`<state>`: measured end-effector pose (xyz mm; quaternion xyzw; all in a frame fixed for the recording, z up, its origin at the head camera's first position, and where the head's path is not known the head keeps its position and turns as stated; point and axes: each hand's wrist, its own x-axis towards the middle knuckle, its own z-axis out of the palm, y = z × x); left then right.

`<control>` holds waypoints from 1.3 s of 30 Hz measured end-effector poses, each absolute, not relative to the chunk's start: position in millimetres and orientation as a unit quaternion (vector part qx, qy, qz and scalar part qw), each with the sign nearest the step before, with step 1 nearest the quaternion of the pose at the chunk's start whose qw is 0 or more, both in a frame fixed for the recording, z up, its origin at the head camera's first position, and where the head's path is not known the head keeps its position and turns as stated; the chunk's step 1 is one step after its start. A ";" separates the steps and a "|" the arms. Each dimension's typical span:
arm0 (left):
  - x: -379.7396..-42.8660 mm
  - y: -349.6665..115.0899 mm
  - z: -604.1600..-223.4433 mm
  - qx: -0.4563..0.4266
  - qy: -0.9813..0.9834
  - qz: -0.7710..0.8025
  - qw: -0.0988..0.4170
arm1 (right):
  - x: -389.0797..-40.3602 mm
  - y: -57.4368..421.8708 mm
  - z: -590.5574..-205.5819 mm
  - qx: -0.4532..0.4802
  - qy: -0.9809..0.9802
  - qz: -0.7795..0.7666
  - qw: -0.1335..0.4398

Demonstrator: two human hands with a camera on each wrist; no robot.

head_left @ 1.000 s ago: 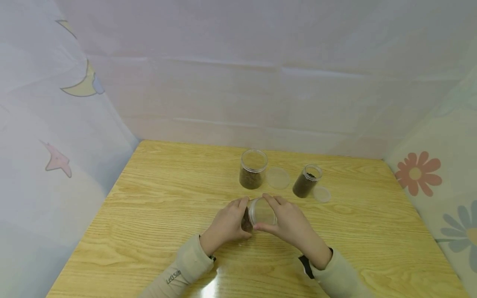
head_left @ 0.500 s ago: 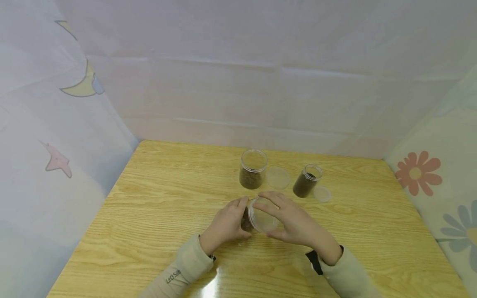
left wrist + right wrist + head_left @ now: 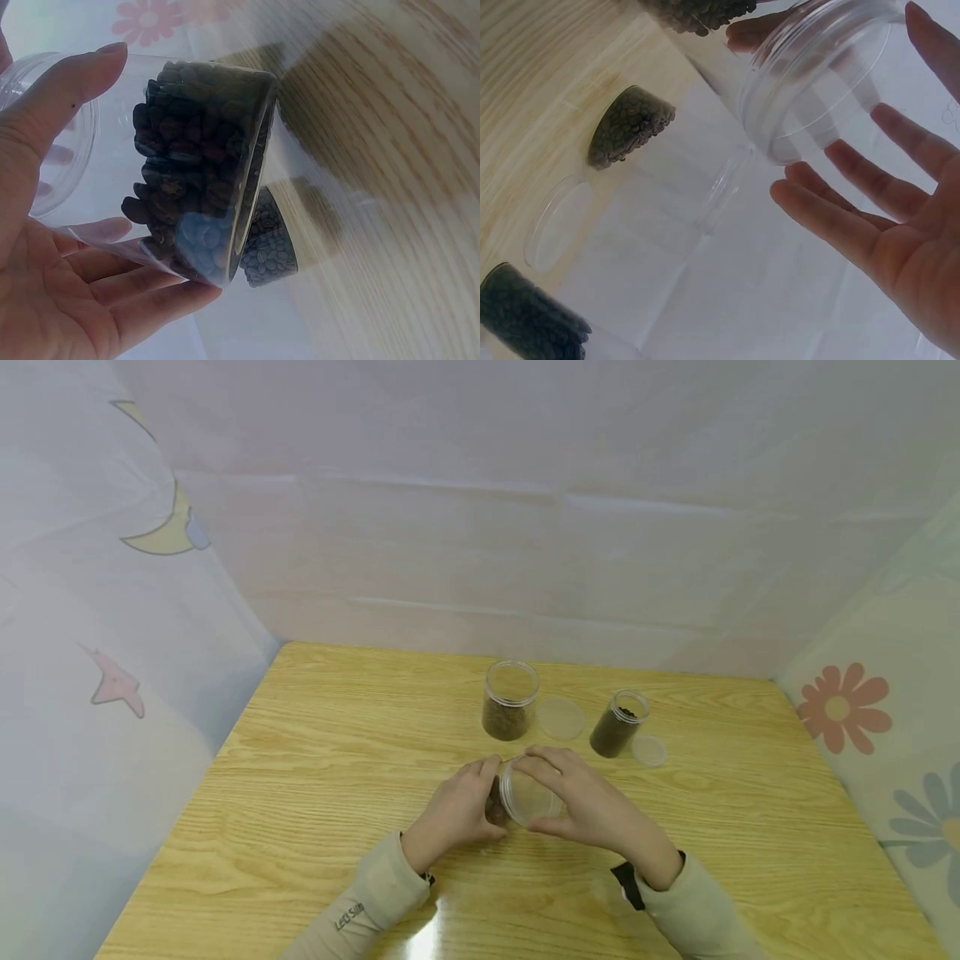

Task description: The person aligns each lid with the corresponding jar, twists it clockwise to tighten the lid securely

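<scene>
My left hand [image 3: 456,808] grips a clear plastic jar [image 3: 120,169], tilted with its mouth toward the right. Dark coffee beans [image 3: 195,157] lie toward its base in the left wrist view, its thumb over the wall and fingers beneath. A clear round lid [image 3: 534,797] covers the jar's mouth. Around that lid's rim my right hand [image 3: 600,803] spreads its thumb and fingers. In the right wrist view the fingertips [image 3: 791,187] are right at the edge of the ridged rim.
Behind the hands stands a wide open jar [image 3: 508,714] part filled with beans, a loose lid [image 3: 561,718] beside it. Farther right are a narrower open jar [image 3: 615,731] of beans and a small lid [image 3: 648,751]. A pale curtain [image 3: 480,560] borders the wooden table [image 3: 322,718].
My right hand first drew back to the right with its fingers shifting on the lid, then moved slightly forward and left again. The left hand and the jar have stayed in place.
</scene>
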<state>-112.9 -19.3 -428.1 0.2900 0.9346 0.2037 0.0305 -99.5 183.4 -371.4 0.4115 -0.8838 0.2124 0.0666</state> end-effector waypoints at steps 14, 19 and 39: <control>-112.4 -19.8 -428.3 0.292 0.937 0.191 0.021 | -95.2 172.7 -369.2 0.309 -0.930 0.192 0.047; -112.8 -19.5 -428.0 0.289 0.937 0.192 0.024 | -94.9 171.8 -369.6 0.300 -0.935 0.185 0.045; -114.2 -18.7 -428.8 0.298 0.933 0.202 0.024 | -104.2 187.1 -372.0 0.450 -0.865 0.218 0.040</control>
